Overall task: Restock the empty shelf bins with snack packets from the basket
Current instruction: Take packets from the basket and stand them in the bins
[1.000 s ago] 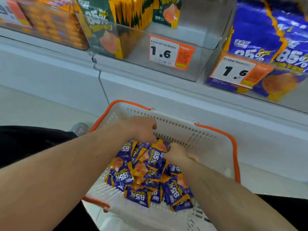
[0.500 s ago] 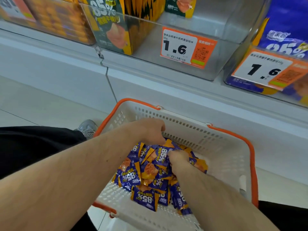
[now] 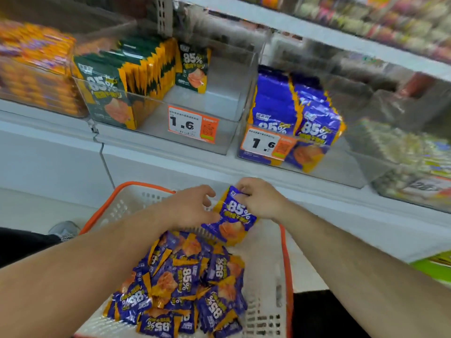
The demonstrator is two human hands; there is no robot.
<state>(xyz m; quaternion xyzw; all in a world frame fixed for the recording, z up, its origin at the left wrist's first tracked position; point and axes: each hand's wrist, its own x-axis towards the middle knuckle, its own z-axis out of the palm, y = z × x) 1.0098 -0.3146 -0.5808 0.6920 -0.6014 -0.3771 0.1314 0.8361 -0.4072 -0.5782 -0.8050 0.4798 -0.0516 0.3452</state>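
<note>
The right hand point(image 3: 260, 200) is pinching the top edge of a purple snack packet point(image 3: 234, 219) above the white basket point(image 3: 266, 269) of packets, while the left hand point(image 3: 192, 207) is touching its side, fingers loosely spread

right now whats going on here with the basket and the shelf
A person is restocking a shop shelf from a white basket holding a heap of purple snack packets. The right hand pinches the top of one purple packet lifted above the heap, while the left hand touches its edge with loosely spread fingers. The clear bin with upright purple packets has room on its right side.
</note>
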